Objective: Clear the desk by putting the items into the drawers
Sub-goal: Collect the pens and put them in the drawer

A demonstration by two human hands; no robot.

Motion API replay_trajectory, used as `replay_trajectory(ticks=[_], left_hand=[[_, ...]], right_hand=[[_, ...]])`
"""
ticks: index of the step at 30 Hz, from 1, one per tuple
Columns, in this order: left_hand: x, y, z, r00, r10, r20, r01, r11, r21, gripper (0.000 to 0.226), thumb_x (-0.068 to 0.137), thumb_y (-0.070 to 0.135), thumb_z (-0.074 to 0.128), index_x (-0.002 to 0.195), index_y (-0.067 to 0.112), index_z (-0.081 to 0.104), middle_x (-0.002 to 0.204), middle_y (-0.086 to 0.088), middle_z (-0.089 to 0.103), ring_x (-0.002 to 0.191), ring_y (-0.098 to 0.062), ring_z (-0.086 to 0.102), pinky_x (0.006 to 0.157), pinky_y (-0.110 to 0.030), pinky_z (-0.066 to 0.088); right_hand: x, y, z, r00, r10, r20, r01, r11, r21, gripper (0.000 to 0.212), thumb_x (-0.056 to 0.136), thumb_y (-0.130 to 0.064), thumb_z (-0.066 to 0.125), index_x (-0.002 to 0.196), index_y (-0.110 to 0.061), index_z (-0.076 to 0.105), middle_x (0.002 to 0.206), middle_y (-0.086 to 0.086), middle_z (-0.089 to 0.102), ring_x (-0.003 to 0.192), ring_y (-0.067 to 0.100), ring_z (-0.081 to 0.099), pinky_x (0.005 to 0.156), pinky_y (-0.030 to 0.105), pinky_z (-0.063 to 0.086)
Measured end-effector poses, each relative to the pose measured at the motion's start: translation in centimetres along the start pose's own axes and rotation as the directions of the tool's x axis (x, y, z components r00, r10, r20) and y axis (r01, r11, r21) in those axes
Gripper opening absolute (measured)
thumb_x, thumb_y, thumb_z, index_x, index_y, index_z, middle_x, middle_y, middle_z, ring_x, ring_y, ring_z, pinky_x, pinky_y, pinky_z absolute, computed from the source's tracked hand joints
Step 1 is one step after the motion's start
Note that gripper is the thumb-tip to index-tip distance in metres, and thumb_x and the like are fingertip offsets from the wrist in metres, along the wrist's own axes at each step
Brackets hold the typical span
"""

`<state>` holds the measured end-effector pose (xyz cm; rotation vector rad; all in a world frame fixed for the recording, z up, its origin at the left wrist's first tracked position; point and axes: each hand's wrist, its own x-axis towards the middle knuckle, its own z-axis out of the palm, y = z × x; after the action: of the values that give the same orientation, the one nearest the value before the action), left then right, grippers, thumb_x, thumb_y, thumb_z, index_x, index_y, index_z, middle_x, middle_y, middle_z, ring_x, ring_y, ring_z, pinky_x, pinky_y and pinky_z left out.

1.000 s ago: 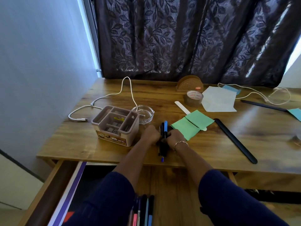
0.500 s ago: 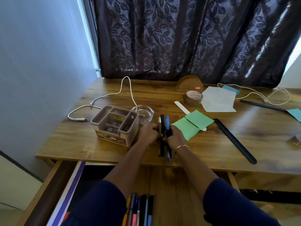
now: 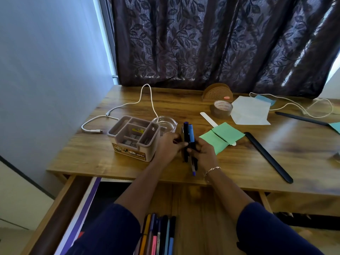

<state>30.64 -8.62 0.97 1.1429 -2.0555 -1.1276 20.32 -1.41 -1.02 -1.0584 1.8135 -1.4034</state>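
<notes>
Can't count them exactly, since fingers cover the middle of the bundle of dark and blue pens (image 3: 189, 142). Left hand (image 3: 168, 147) and right hand (image 3: 203, 153) both clutch it near the wooden desk (image 3: 110, 155) front edge. At 9 o'clock, close by, sits the beige compartment organiser box (image 3: 134, 138). The open wooden drawer (image 3: 198, 208) at 6 o'clock has room.

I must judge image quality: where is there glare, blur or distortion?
Head view: daylight behind the curtain burns white at its right edge; soft glare lies on the desk at right; wide-angle bending curves the wall line; both hands and pens look slightly soft.
</notes>
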Motion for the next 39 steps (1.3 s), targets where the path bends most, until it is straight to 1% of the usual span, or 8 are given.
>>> replay_trajectory(ticks=[6, 11, 15, 19, 27, 30, 33, 39], left_hand=[[-2.0, 1.6, -1.1, 0.996, 0.028, 0.088, -0.032, 0.999, 0.040, 0.011, 0.083, 0.017, 0.066, 0.088, 0.008, 0.063, 0.083, -0.002, 0.064, 0.071, -0.008, 0.061, 0.062, -0.018, 0.051], [-5.6, 1.6, -1.1, 0.943, -0.141, 0.302, 0.147, 0.989, 0.002, 0.011, 0.082, 0.011, 0.068, 0.084, 0.002, 0.062, 0.086, -0.014, 0.066, 0.080, -0.025, 0.066, 0.072, -0.035, 0.058], [-9.4, -0.8, 0.5, 0.851, -0.250, 0.462, 0.221, 0.968, 0.116, 0.013, 0.083, 0.012, 0.067, 0.074, 0.010, 0.056, 0.077, -0.007, 0.061, 0.072, -0.020, 0.063, 0.066, -0.030, 0.055], [-12.6, -3.9, 2.9, 0.744, -0.394, 0.539, 0.354, 0.917, 0.181, 0.013, 0.084, 0.009, 0.065, 0.076, 0.008, 0.055, 0.093, -0.018, 0.066, 0.088, -0.029, 0.067, 0.071, -0.032, 0.057], [-14.7, -7.1, 5.4, 0.611, -0.519, 0.597, 0.445, 0.849, 0.284, 0.016, 0.088, 0.009, 0.059, 0.102, 0.001, 0.058, 0.101, -0.015, 0.067, 0.094, -0.026, 0.066, 0.064, -0.024, 0.053], [-15.1, -7.6, 6.0, 0.633, -0.545, 0.550, 0.402, 0.838, 0.369, 0.019, 0.087, 0.009, 0.061, 0.104, 0.003, 0.058, 0.089, -0.010, 0.065, 0.087, -0.024, 0.068, 0.062, -0.024, 0.055], [-15.7, -8.7, 6.7, 0.721, -0.513, 0.465, 0.302, 0.837, 0.456, 0.017, 0.085, 0.010, 0.064, 0.100, 0.008, 0.057, 0.099, -0.012, 0.066, 0.084, -0.022, 0.069, 0.070, -0.030, 0.058], [-16.6, -10.3, 7.3, 0.894, -0.271, 0.358, 0.044, 0.847, 0.529, 0.028, 0.090, 0.010, 0.055, 0.118, 0.006, 0.051, 0.108, -0.010, 0.062, 0.096, -0.021, 0.062, 0.082, -0.032, 0.053]], right_hand=[[-2.1, -1.3, -1.2, 0.999, 0.029, 0.023, -0.031, 0.995, 0.096, 0.037, 0.080, 0.009, 0.060, 0.115, -0.003, 0.057, 0.093, 0.012, 0.068, 0.084, 0.021, 0.066, 0.077, 0.031, 0.056], [-7.4, 0.3, -1.1, 0.980, 0.181, 0.078, -0.195, 0.944, 0.267, 0.030, 0.078, 0.012, 0.061, 0.104, -0.003, 0.059, 0.077, 0.002, 0.071, 0.072, 0.016, 0.068, 0.066, 0.026, 0.056], [-11.7, 3.4, -0.6, 0.930, 0.342, 0.134, -0.363, 0.913, 0.188, 0.025, 0.077, 0.011, 0.062, 0.094, -0.007, 0.059, 0.082, 0.006, 0.068, 0.076, 0.017, 0.066, 0.070, 0.028, 0.056], [-14.6, 7.3, 0.7, 0.821, 0.548, 0.160, -0.567, 0.816, 0.114, 0.022, 0.075, 0.014, 0.063, 0.082, -0.007, 0.060, 0.076, 0.010, 0.063, 0.072, 0.022, 0.061, 0.079, 0.044, 0.052], [-16.8, 10.1, 1.5, 0.775, 0.623, 0.108, -0.602, 0.779, -0.172, 0.035, 0.075, 0.005, 0.069, 0.110, 0.003, 0.063, 0.104, 0.016, 0.066, 0.088, 0.016, 0.058, 0.062, 0.014, 0.045], [-16.9, 10.9, 1.6, 0.762, 0.637, 0.118, -0.589, 0.757, -0.281, 0.031, 0.076, 0.004, 0.069, 0.106, 0.002, 0.065, 0.104, 0.018, 0.067, 0.086, 0.018, 0.060, 0.069, 0.025, 0.052], [-16.7, 11.1, 1.7, 0.773, 0.627, 0.101, -0.552, 0.742, -0.380, 0.025, 0.083, 0.000, 0.062, 0.108, -0.001, 0.063, 0.105, 0.017, 0.067, 0.084, 0.017, 0.059, 0.063, 0.019, 0.048], [-16.1, 11.1, 2.0, 0.800, 0.596, 0.068, -0.474, 0.698, -0.537, 0.016, 0.086, -0.011, 0.059, 0.100, -0.005, 0.062, 0.106, 0.014, 0.065, 0.096, 0.024, 0.061, 0.067, 0.020, 0.040]])
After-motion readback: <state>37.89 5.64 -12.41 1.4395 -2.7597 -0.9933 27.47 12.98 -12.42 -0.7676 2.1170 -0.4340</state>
